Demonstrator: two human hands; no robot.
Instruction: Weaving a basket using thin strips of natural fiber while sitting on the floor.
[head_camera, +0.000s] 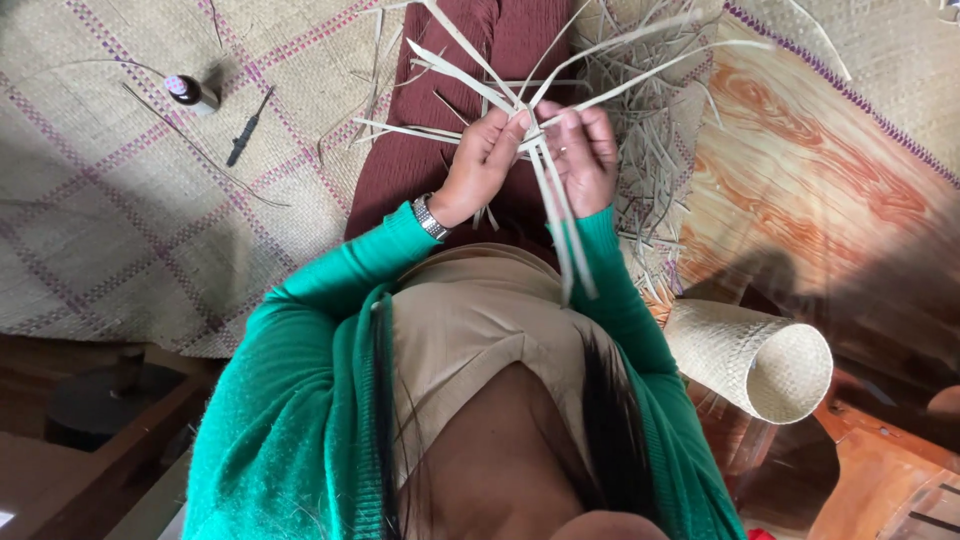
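Crossing pale strips (530, 150) hiding hand (580, 155) fingertips

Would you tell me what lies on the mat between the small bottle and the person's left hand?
In the head view, a black tool lies between the bottle and left hand.

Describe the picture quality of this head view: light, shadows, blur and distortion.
Head view: soft daylight falls on the woven straw mat and both hands, left hand and right hand, gripping pale flat reed strips; a dark shadow covers the right side beyond the rolled woven mat; wide-angle bending curves the edges; the green sleeves nearest the lens look slightly soft.
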